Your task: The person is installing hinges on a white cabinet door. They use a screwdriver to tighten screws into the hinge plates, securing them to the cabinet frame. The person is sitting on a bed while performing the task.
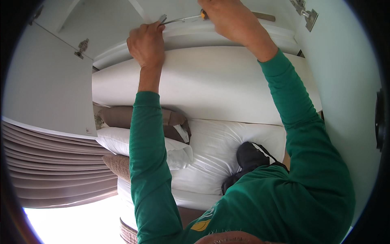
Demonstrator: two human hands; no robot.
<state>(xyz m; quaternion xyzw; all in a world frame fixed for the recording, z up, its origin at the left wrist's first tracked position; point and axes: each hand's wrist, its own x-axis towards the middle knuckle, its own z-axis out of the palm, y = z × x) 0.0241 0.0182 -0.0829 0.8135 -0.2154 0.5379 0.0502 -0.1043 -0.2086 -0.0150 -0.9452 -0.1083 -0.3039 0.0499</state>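
Both my arms, in green sleeves, reach up to the white lower edge of an overhead cabinet point(227, 34). My right hand point(227, 18) is closed around a screwdriver point(185, 18) with an orange and black handle. Its metal shaft points left to a small metal fitting point(163, 18) on the cabinet edge. My left hand point(147, 44) pinches that fitting with its fingertips, right at the screwdriver's tip. The screwdriver's handle is mostly hidden in my palm.
White cabinet doors hang open on both sides, the left door point(48, 85) with a hinge point(82, 46) and the right door point(349, 81) with a hinge point(308, 17). Below lie a bed with white pillows point(219, 150), brown cushions point(122, 117), a black object point(248, 156), and a pleated curtain point(57, 171).
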